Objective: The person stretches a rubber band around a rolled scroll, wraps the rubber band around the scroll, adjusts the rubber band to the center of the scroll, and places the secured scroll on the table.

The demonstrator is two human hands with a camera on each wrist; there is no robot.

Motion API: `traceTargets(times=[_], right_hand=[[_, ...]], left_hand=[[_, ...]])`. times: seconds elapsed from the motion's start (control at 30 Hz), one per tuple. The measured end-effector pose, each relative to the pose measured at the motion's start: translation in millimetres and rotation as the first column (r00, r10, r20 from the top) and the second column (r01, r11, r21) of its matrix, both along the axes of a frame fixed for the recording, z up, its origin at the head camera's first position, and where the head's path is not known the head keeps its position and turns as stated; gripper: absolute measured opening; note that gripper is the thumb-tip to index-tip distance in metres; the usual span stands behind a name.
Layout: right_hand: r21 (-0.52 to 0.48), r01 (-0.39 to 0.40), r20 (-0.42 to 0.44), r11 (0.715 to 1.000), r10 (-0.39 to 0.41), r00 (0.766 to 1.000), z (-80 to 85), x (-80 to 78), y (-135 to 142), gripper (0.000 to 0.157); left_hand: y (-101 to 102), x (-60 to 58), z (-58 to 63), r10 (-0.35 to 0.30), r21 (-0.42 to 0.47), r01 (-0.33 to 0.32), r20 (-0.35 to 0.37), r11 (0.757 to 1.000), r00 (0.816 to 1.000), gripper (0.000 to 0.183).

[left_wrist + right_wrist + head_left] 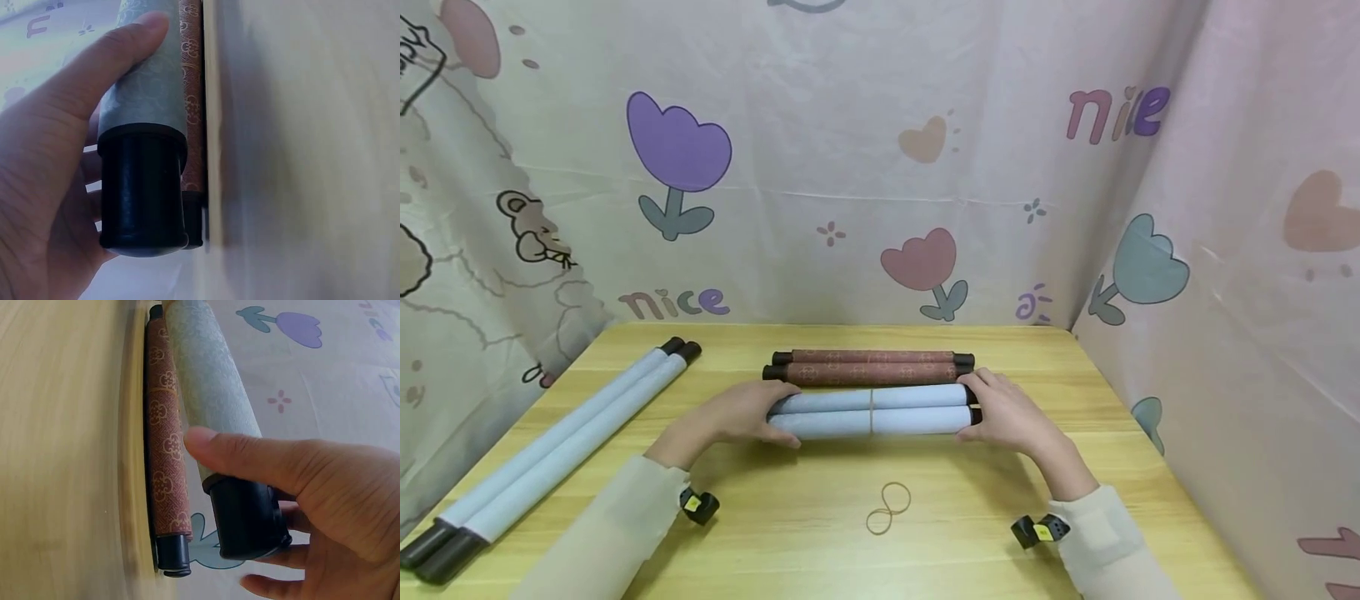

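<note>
Both hands hold a pair of pale blue scrolls point(917, 419) lying side by side, with a thin rubber band point(871, 412) round their middle. My left hand point(748, 413) grips the left end, its thumb point(134, 47) on the patterned covering above a black end knob point(144, 194). At the right end, my right hand point(1007, 412) grips them, thumb against the covering near another black knob point(247, 519). In the right wrist view the pair appears raised off the table. Just behind lies a pair of dark red patterned scrolls point(872, 372) with black ends.
Two longer pale blue scrolls point(576, 446) lie slanted along the table's left side. A loose rubber band shape like a figure eight point(887, 508) lies in front of the hands; whether it is one band or two, I cannot tell. A printed curtain point(820, 167) borders the wooden table point(805, 542).
</note>
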State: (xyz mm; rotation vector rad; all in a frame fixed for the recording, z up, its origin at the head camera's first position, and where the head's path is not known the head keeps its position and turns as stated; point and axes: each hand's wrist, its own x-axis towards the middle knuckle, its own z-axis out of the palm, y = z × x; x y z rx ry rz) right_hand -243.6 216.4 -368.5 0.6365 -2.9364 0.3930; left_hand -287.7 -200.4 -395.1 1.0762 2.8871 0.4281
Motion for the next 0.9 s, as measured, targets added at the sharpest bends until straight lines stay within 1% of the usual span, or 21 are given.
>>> traceTargets(times=[0.07, 0.17, 0.3, 0.4, 0.5, 0.6, 0.67, 0.73, 0.9], right_hand=[[0.021, 0.001, -0.022, 1.0, -0.001, 1.0, 0.8, -0.9, -0.6, 0.081], [0.037, 0.003, -0.033, 0.999, -0.002, 0.999, 1.5, -3.1, -1.1, 0.083], [0.061, 0.016, -0.038, 0.998, -0.014, 0.999, 2.1, -7.8, -0.3, 0.087], [0.07, 0.021, -0.044, 0.997, -0.018, 0.999, 1.0, -12.3, -0.2, 0.089], [0.089, 0.016, -0.063, 0.996, -0.01, 0.998, 1.3, -17.4, 1.8, 0.087], [0.125, 0.013, -0.081, 0.992, -0.003, 0.997, 0.1, -22.1, 3.8, 0.084], [0.158, 0.012, -0.082, 0.987, 0.001, 0.997, -1.0, -24.3, 4.4, 0.082], [0.193, 0.01, -0.064, 0.981, 0.002, 0.998, -2.6, -26.4, 4.2, 0.081], [0.25, 0.002, -0.011, 0.968, 0.0, 1.0, -9.5, -33.4, 0.4, 0.079]], left_hand=[[0.6, -1.8, 2.1, 0.001, -0.012, -0.001, -0.015, 1.0, 1.0, 0.094], [0.6, -4.2, 5.8, 0.0, -0.033, -0.001, -0.037, 0.999, 0.999, 0.096], [2.1, -9.6, 11.3, 0.004, -0.052, -0.005, -0.036, 0.999, 0.999, 0.095], [3.8, -13.6, 15.2, 0.022, -0.067, -0.023, -0.021, 0.997, 1.0, 0.097], [8.1, -17.8, 19.1, 0.037, -0.076, -0.038, -0.018, 0.996, 0.999, 0.098], [13.3, -22.2, 20.9, 0.028, -0.085, -0.029, -0.014, 0.996, 1.0, 0.098], [16.5, -24.9, 21.3, 0.023, -0.097, -0.023, 0.002, 0.995, 1.0, 0.098], [18.7, -27.0, 20.8, 0.017, -0.111, -0.015, 0.022, 0.994, 1.0, 0.099], [18.8, -31.3, 17.9, 0.043, -0.111, -0.033, 0.088, 0.993, 0.995, 0.097]])
